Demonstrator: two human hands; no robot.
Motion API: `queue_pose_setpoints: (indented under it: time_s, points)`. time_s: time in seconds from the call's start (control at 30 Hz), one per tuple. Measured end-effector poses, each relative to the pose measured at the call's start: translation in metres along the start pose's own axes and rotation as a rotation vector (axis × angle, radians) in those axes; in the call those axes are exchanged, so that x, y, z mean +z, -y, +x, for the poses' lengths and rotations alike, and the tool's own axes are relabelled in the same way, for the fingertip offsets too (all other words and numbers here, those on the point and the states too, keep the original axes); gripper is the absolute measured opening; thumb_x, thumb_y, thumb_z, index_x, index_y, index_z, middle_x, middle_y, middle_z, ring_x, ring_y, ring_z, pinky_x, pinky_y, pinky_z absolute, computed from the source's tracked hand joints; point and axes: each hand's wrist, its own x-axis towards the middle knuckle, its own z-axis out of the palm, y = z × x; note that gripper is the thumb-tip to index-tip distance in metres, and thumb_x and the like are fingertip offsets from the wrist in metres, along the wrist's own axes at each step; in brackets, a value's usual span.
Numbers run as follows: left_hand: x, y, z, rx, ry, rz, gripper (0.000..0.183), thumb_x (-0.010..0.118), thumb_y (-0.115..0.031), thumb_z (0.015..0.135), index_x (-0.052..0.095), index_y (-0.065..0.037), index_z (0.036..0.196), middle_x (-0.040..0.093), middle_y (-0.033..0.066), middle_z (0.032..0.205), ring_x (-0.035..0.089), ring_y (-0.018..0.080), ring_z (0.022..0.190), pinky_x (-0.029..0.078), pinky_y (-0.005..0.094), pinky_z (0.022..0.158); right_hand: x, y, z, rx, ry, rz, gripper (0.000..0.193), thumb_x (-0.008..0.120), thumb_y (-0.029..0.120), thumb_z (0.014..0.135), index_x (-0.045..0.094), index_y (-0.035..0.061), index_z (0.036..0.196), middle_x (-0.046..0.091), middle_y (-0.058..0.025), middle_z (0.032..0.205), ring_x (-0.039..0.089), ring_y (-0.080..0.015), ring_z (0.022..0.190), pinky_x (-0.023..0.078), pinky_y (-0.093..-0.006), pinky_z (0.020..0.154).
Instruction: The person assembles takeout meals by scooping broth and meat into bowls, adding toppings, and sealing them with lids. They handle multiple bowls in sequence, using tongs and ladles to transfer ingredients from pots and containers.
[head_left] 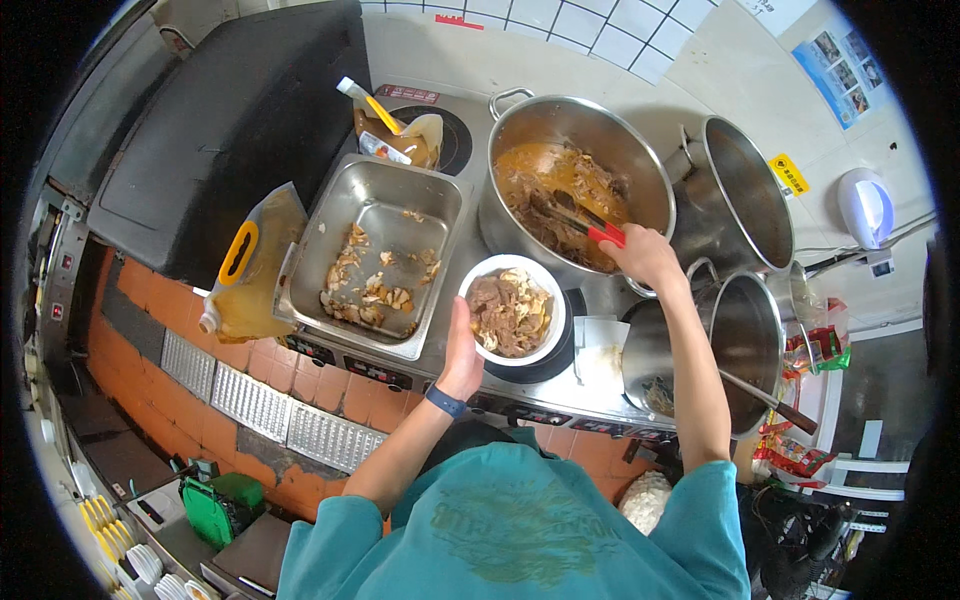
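My left hand (462,355) is against the left side of a white bowl (556,338), its fingers partly hidden beneath the rim. Sliced brown meat (493,303) and pale yellowish pieces (530,290) fill the bowl. With my right hand (645,257) I grip red-handled tongs (606,232) over a big steel stockpot (647,165). The dark tips of the tongs reach into meat (540,222) lying in orange-brown broth (530,170). Left of the bowl, a deep steel tray (338,235) has scattered pale and brown pieces (385,295) on its bottom.
Two tall steel pots (745,190) (760,330) stand at the right; a ladle handle (770,400) sticks out of the nearer one. A pouch of brown liquid (425,140) sits behind the tray. Left of it stand a yellow-handled bag (255,265) and a big black box (240,130).
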Motion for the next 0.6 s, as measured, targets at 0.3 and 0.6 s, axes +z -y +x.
queue_pose_setpoints:
  time_s: [0.3,0.6]
  points:
    - [-0.002,-0.005,0.000,0.020,0.026,-0.050,0.068,0.036,-0.053,0.104,0.029,-0.005,0.152,0.041,0.0086,0.151,0.041,0.0181,0.137,0.032,0.0342,0.114,-0.023,-0.031,-0.023,-0.027,0.044,0.197,0.037,0.058,0.037,0.095,0.069,0.0018,0.102,0.069,-0.0208,0.083,0.069,-0.0335,0.080,0.051,-0.0428,0.075]
    - [0.010,-0.016,-0.005,-0.057,0.038,-0.082,0.065,0.036,-0.052,0.105,0.033,-0.005,0.149,0.044,0.0080,0.148,0.045,0.0189,0.134,0.036,0.0348,0.112,-0.022,-0.051,-0.097,0.045,0.065,0.453,0.034,0.057,0.034,0.097,0.068,0.0012,0.096,0.060,-0.0055,0.061,0.058,-0.0139,0.059,0.043,-0.0315,0.059]
